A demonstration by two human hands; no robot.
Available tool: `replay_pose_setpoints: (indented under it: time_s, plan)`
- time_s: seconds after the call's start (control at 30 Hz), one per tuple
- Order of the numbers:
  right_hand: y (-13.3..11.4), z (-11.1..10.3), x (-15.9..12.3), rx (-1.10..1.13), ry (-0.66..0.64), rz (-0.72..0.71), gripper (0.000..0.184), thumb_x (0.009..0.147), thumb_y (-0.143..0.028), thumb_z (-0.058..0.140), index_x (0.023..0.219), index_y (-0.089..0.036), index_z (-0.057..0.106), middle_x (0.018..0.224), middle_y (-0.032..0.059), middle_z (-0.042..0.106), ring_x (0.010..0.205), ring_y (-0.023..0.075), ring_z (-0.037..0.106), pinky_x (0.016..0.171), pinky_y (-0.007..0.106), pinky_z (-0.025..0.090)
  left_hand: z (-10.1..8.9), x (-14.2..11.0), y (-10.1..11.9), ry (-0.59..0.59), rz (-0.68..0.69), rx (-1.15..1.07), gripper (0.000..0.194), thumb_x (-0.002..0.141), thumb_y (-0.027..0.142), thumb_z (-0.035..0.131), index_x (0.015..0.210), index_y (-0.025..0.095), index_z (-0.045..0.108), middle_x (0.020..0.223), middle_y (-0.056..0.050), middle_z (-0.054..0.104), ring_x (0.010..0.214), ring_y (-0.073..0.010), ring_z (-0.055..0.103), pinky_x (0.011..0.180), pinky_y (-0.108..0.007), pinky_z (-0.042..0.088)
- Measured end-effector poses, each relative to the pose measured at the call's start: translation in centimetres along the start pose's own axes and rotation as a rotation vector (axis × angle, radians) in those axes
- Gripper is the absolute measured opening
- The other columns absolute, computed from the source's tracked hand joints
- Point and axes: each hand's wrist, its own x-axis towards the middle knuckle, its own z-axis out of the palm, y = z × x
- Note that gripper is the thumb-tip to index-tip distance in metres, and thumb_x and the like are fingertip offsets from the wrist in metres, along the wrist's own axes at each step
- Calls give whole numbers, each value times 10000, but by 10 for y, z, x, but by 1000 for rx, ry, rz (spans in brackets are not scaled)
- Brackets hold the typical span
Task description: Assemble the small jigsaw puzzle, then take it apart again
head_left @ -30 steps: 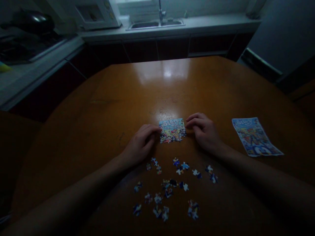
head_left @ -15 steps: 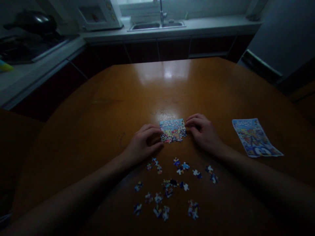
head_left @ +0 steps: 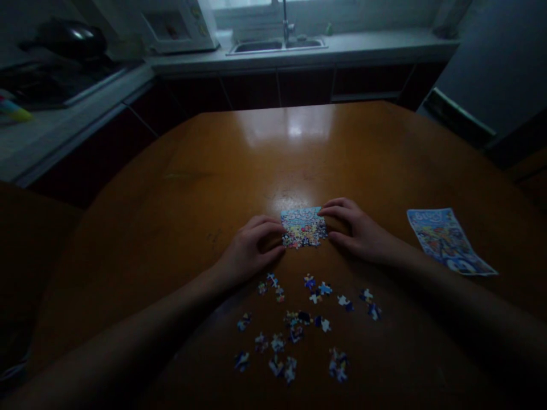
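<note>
A partly assembled jigsaw puzzle, with a light blue top strip and a crowded colourful picture under it, lies flat on the wooden table. At its left edge, my left hand rests with thumb and fingers apart, the tips touching the border. My right hand is on the other side, its fingers by the upper right corner and its thumb lower along the right edge, with a gap between them. Nearer to me lie several loose puzzle pieces, among them a blue piece and a clump of pieces.
A creased printed picture sheet lies on the table to the right. Beyond the table, a counter holds a sink, a microwave and, at the left, a dark wok on the stove.
My right hand has spread: its fingers have moved to the puzzle's upper right corner and its thumb is farther from them. My left hand stays at the left edge. The view has shifted slightly.
</note>
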Motion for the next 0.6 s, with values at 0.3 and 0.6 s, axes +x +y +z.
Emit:
replay_pose_setpoints:
  time_s: [0.3,0.6]
  plan:
    - [5,5,-1,-60,7,-38,443,833,-108,664,1251,-255,653,1280,104,581,1227,276,553,1100,521,452,1,0,-3,2,6,10,217,875,229,723,1088,199,693,1140,-87,663,1080,-216,633,958,-416,534]
    - [7,6,-1,-74,12,-40,429,838,-119,668,1253,-228,652,1267,111,588,1218,269,554,1085,497,450,0,0,-1,11,-2,12,213,865,228,724,1073,190,694,1126,-84,664,1061,-211,640,945,-377,537]
